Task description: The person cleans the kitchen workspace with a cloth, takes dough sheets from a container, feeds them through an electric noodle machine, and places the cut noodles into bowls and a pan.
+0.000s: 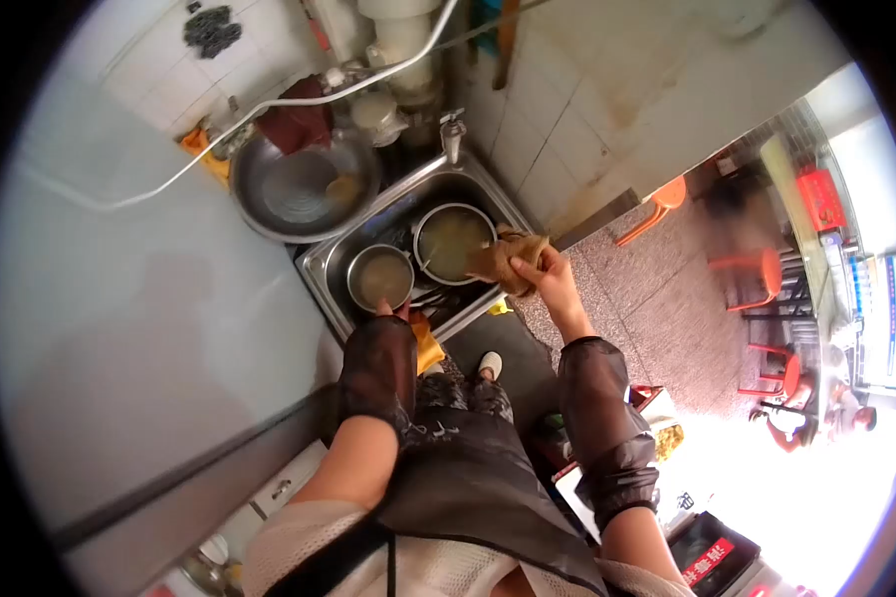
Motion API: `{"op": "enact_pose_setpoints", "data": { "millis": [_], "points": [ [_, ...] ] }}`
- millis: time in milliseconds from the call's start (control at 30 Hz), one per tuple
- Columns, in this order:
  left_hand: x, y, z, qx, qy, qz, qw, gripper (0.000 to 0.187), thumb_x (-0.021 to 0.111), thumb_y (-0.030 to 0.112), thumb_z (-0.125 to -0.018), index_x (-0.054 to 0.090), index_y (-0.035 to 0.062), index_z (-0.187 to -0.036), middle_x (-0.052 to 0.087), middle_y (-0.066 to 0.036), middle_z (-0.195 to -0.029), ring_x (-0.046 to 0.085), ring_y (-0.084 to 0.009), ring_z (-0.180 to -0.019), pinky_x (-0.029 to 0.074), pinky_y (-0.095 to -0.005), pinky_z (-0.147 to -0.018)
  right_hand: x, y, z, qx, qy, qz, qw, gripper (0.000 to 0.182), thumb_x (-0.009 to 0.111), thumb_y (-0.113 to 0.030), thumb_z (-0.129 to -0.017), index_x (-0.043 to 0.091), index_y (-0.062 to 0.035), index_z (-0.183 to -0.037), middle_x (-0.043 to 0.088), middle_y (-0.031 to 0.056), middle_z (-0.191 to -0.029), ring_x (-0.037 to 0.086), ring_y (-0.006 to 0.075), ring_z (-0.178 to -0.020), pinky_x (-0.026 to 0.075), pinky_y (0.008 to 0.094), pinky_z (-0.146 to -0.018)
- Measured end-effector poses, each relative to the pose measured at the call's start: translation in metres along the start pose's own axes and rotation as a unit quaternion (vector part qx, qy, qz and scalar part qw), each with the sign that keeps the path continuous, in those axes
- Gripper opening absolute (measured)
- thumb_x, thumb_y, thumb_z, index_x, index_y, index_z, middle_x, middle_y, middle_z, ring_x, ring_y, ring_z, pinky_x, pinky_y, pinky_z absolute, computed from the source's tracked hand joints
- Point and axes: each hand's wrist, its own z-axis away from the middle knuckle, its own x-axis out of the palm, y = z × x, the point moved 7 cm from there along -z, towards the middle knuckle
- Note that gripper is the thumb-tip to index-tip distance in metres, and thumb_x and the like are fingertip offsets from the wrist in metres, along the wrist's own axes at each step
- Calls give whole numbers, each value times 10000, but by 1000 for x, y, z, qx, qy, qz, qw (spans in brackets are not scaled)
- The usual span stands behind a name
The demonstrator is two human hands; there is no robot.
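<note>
My left hand [392, 307] grips the near rim of a small round metal bowl [380, 277], its thumb over the edge; most of the fingers are hidden under it. Cloudy liquid lies in the bowl. Pinched in my right hand [558, 282] is a brown rag [513, 261], bunched up at the right side of the sink. Beside the rag stands a larger metal pot [454, 242] with murky yellowish liquid. Both vessels are in the steel sink [483, 179]. Dark sleeve covers wrap both forearms.
A wide metal basin [304, 189] stands left of the sink, with a dark red cloth [299, 119] over its edge. The tap [452, 134] rises at the sink's back corner. A white hose [269, 102] crosses above. Orange stools [757, 274] stand on the floor at right.
</note>
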Motion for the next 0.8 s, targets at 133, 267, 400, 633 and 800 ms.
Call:
{"op": "enact_pose_setpoints", "data": {
  "millis": [133,267,400,633,800],
  "points": [
    [21,-15,-54,-76,-205,-49,975,538,629,60,-842,409,24,-1331,463,-209,-1307,494,-398,-1159,476,-556,-968,-40,15,18,28,53,283,957,204,684,-125,-845,571,13,-944,604,25,-804,535,82,-705,443,240,-615],
    [37,-3,-37,18,-195,-269,943,377,598,109,-897,478,-35,-1224,534,-192,-1232,553,-340,-1105,532,-502,-904,-57,9,86,74,134,113,982,189,682,-114,-849,572,6,-944,610,23,-812,544,80,-706,448,229,-621],
    [68,-6,30,126,-64,-342,929,601,571,119,-901,217,-8,-1370,342,-243,-1368,489,-424,-1148,485,-536,-944,-84,8,128,83,153,54,983,173,678,-103,-856,572,1,-944,618,20,-820,558,75,-730,454,216,-641],
    [101,-19,78,535,-38,-615,578,895,547,-34,-841,-69,47,-1486,353,-319,-1382,464,-432,-1191,373,-447,-1013,-98,-12,159,86,137,147,976,171,661,-79,-868,575,11,-985,634,20,-855,575,72,-775,465,220,-689],
    [112,-23,95,533,-71,-659,526,890,561,-24,-832,-36,46,-1489,351,-326,-1373,417,-442,-1230,347,-464,-1022,-117,-17,178,67,168,145,973,188,658,-76,-868,578,14,-1013,641,24,-892,572,72,-808,457,219,-725]
  ]
}}
